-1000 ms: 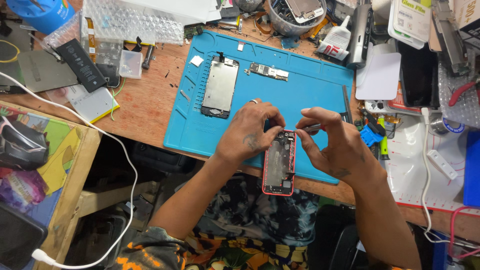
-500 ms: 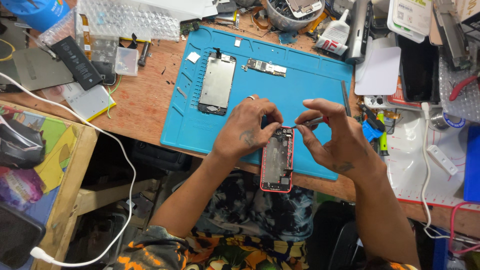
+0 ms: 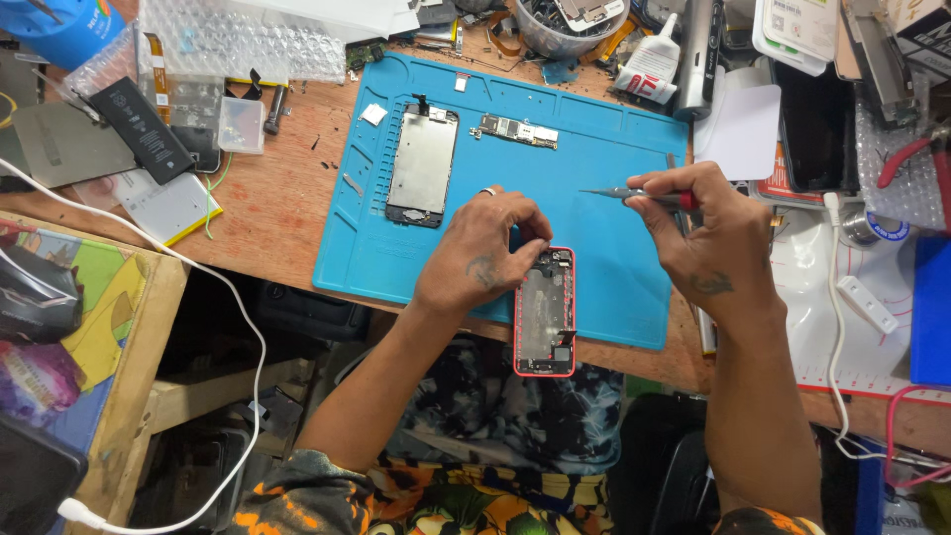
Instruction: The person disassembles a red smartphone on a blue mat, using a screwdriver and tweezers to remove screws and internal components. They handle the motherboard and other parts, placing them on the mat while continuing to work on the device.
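A person's left hand [image 3: 485,253] pinches the top of an opened red phone [image 3: 544,312] at the blue mat's [image 3: 614,149] near edge, while the right hand [image 3: 708,233] grips tweezers [image 3: 634,194] (tips apparently empty) raised above it, likely mid-disassembly, needing a steady, precise reach inside.

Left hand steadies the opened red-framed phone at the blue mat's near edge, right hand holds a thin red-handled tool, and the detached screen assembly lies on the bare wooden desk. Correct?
Not quite. In the head view the detached screen assembly lies on the blue silicone mat, not bare wood. The rest holds: the left hand steadies the opened red-framed phone, and the right hand holds the thin red-handled tool.
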